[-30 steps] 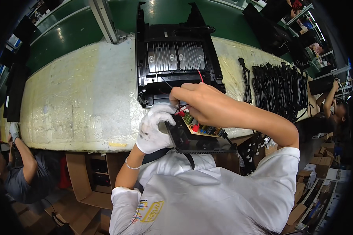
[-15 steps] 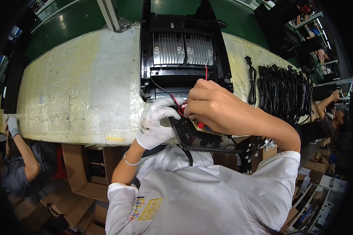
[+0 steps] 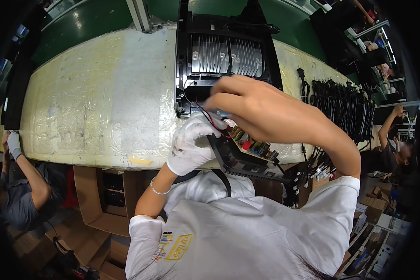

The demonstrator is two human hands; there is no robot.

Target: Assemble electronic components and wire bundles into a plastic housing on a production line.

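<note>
My left hand (image 3: 189, 147), in a white glove with dark smudges, grips the left end of a black plastic panel (image 3: 228, 163), thumb and fingers around its edge. The panel tilts over the table's near edge and bears a circuit board (image 3: 249, 142) with red, green and black parts. Thin red and black wires (image 3: 209, 115) run from the board past the gloved fingers to a large black housing (image 3: 184, 93) with silver finned heat sinks (image 3: 249, 58). My bare right hand (image 3: 259, 107) hovers between board and housing, its fingers bent. Motion blurs the fingertips, so their hold is unclear.
Coiled black power cords (image 3: 343, 109) lie in a row on the table's right. The table (image 3: 93, 98) wears a wrinkled clear film. Cardboard boxes (image 3: 91, 200) stand below its near edge. People work at far left and far right; one gloved hand (image 3: 14, 142) touches the left end.
My right hand has lifted up and left from the circuit board, uncovering more of its parts. My left hand still holds the panel. The whole view has shifted slightly.
</note>
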